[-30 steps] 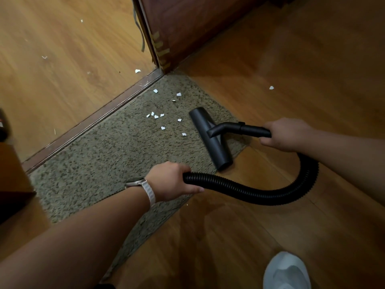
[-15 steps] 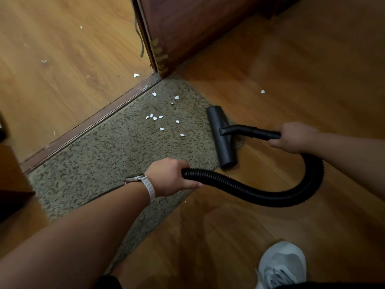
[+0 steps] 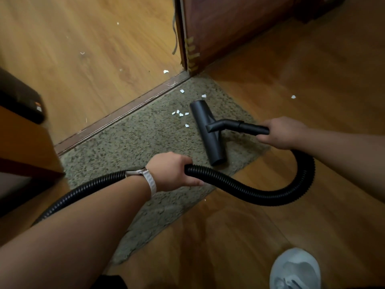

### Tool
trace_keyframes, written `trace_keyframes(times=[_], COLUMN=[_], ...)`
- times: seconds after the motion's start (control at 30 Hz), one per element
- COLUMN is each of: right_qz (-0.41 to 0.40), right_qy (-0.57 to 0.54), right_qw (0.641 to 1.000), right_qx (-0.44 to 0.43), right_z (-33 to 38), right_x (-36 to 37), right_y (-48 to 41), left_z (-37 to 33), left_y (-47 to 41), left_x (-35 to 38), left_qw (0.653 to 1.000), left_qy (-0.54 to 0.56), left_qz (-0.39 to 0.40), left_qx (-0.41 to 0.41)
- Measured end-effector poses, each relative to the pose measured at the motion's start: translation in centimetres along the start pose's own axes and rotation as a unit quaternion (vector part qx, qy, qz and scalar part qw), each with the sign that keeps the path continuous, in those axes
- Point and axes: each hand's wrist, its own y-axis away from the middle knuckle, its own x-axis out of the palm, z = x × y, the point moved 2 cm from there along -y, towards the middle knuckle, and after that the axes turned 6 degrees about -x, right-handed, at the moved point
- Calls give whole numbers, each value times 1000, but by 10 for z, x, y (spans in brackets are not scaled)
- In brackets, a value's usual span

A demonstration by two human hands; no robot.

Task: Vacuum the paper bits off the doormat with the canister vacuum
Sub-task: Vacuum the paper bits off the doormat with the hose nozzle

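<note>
**Nozzle on the mat, scraps just ahead of it**

From where I stand, the warm brown laminate floor (image 3: 270,215) fills most of the room. On it lies the speckled grey-green pile doormat (image 3: 125,147), pushed up against a dark wooden threshold strip (image 3: 125,113) at the foot of a red-brown wooden door (image 3: 229,24). The canister itself is out of sight.

A black ribbed vacuum hose (image 3: 270,197) loops across the floor from the lower left and curls up to a short black rigid tube (image 3: 248,128). That tube feeds the black T-shaped floor nozzle (image 3: 208,132), which sits flat on the mat's right half.

The person's left hand (image 3: 170,172), a white-strapped watch (image 3: 143,174) on the wrist, has its fingers wrapped round the hose mid-run. The right hand (image 3: 283,132) is closed round the rear end of the tube, steering it.

The small white paper bits (image 3: 180,114) lie in a loose cluster just beside the nozzle's left edge, and two more (image 3: 203,96) lie near the mat's far corner by the door. One stray scrap (image 3: 293,97) rests on bare floor to the right.

I judge the sweep to be midway. The next pass calls for sliding the nozzle left over the cluster, then forward into the corner, with the head flat to the pile and slack fed from the left hand.
</note>
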Motion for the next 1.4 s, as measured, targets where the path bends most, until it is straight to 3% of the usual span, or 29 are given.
trace_keyframes(times=[0.3, 0.73, 1.1, 1.4], right_qz=[10, 8, 23, 25], right_qy=[11, -27, 31, -28], right_qw=[1000, 998, 997, 999], right_qx=[-3, 51, -67, 21], right_z=[12, -38, 14, -35], right_x=[-5, 6, 5, 10], right_y=[-33, -28, -45, -32], left_z=[10, 8, 15, 11], left_y=[-4, -6, -3, -7], left_x=[2, 17, 16, 16], left_qw=[996, 999, 999, 999], left_qy=[-55, 2, 0, 16], left_qz=[-31, -37, -22, -21], left_qx=[-62, -34, -31, -40])
